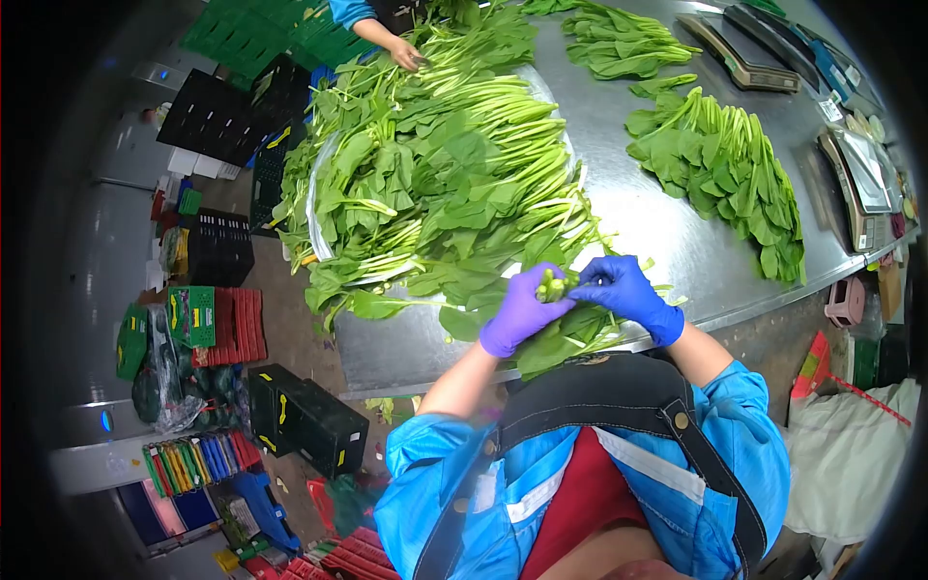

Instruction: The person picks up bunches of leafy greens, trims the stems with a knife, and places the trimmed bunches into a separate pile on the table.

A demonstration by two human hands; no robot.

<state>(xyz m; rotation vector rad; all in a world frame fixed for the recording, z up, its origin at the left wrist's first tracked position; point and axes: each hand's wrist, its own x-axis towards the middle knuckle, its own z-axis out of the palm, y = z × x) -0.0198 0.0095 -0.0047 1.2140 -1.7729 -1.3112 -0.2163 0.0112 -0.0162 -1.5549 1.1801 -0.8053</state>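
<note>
Both grips, left hand (522, 311) and right hand (626, 290), tight around spinach bunch (551, 286), stems upward, leaves bodyward.

No text, number or brand can be read anywhere in the view. Yellow marks stand on the side of the black crate (304, 418) at the lower left, but their shapes are too small to make out. A yellow label on the green crate (193, 316) at the left edge is equally illegible, as is the yellow mark on the black crate stack (275, 145) at the upper left. The weighing scale (739, 53) at the upper right and the second scale (855, 184) at the right edge show panels whose figures are blurred. A white tag (828, 108) between them is unreadable too.
</note>
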